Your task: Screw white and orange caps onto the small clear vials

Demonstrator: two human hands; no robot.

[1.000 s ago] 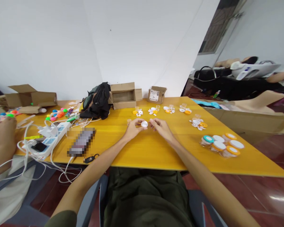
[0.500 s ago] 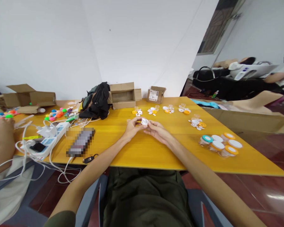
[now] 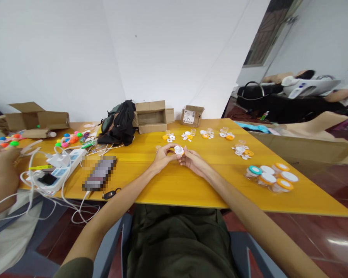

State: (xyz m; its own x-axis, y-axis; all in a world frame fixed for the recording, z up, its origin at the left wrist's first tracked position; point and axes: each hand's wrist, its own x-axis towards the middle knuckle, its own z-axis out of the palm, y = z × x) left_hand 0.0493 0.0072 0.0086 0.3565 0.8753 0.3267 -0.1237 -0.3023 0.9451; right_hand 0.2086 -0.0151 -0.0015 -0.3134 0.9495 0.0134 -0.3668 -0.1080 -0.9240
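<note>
Between my two hands, above the table, is a small round white lid (image 3: 179, 150) with a bit of orange at its lower right edge. My left hand (image 3: 163, 156) is closed on its left side with thumb and fingers. My right hand (image 3: 193, 160) pinches it from the right. Fingers cover part of the lid, and its fine details are too small to make out. Just behind my left hand a small clear piece (image 3: 158, 148) shows in part. Farther back lie groups of white discs (image 3: 188, 133), orange rings (image 3: 205, 136) and clear cups (image 3: 225, 129).
Several lidded clear jars (image 3: 268, 178) stand at the right. Open cardboard boxes (image 3: 152, 127) and a black bag (image 3: 118, 125) line the wall. At left are a power strip (image 3: 72, 162) with cables, a phone (image 3: 100, 173), keys (image 3: 111, 194) and another person's arm (image 3: 2, 177).
The lid has turned between my hands, so more of its round face and an orange edge now show. Both hands have shifted only slightly.
</note>
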